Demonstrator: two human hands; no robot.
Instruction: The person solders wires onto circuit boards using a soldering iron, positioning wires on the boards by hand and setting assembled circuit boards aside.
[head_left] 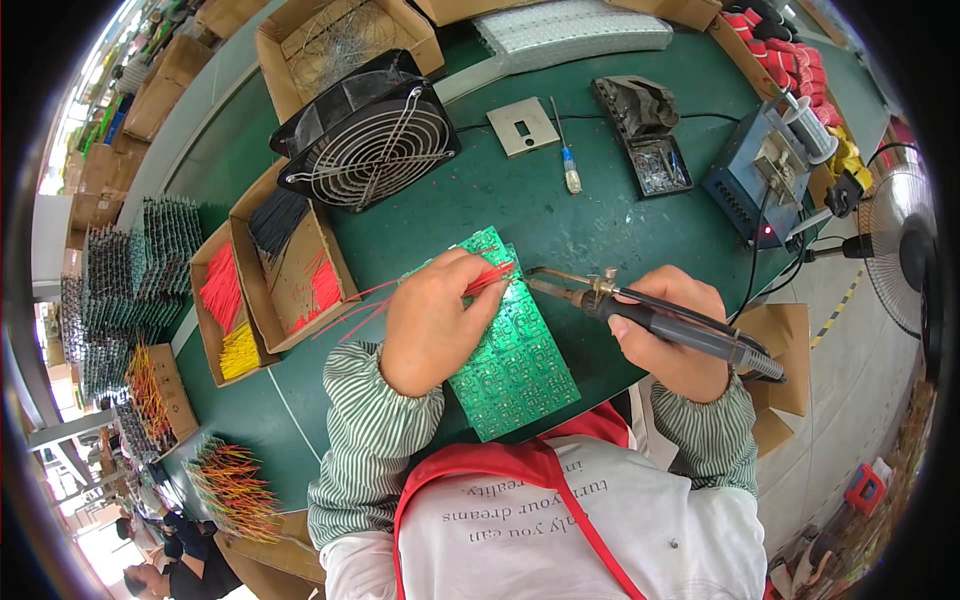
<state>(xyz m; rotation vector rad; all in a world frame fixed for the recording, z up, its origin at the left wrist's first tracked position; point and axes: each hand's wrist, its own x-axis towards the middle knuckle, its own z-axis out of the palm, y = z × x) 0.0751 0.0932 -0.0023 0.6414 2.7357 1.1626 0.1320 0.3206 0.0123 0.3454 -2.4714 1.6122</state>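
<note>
My left hand [436, 322] is closed around a few thin red wires [370, 298], pinching them over the upper part of a green circuit board panel [517, 375]. The wires trail out to the left of the hand. In my right hand [682, 330] is a soldering iron [690, 334] with a dark grey handle and a thin metal feed tube along it. Its tip reaches left to the board's upper edge, close to the left fingertips. Whether the tip touches a wire or the board is too small to tell.
Cardboard trays hold red wires [221, 284], yellow wires [239, 352] and black wires [283, 220]. A black fan with a wire guard [375, 160] stands behind them. Further right are a screwdriver [570, 170], a dark open box [655, 165], a blue soldering station [760, 175] and a white fan [900, 235].
</note>
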